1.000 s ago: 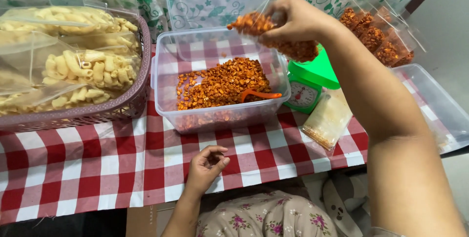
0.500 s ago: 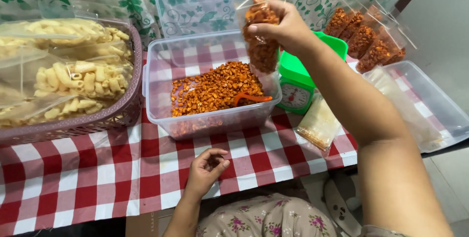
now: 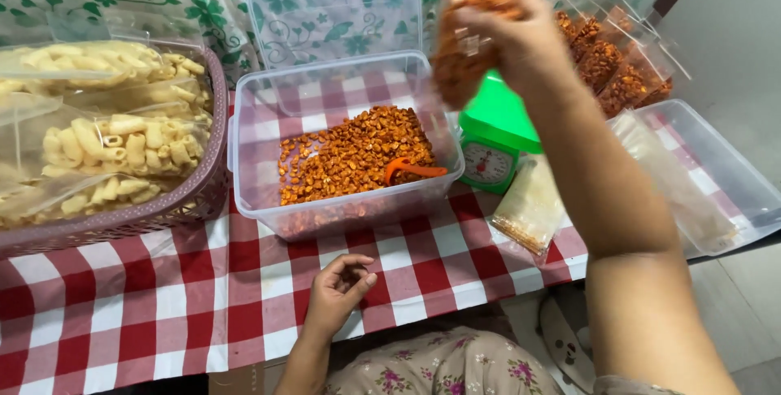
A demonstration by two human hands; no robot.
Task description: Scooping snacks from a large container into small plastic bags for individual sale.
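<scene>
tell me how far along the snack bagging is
Done: several filled bags lie stacked behind the green scale. In hand: the right hand holds up a filled bag; the left hand rests on the tablecloth. Left: orange snacks remain in the clear tub.

Bright, even light, soft shadows; the raised snack bag (image 3: pixel 472 45) is motion-blurred.

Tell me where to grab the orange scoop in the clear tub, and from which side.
Take the orange scoop by its handle, the thin end pointing toward the tub's right wall, coming straight down from above. The clear tub is open on top, its walls block any sideways reach, and the scoop's bowl end sits partly in the orange snack pieces while the handle lies free on top.
</scene>
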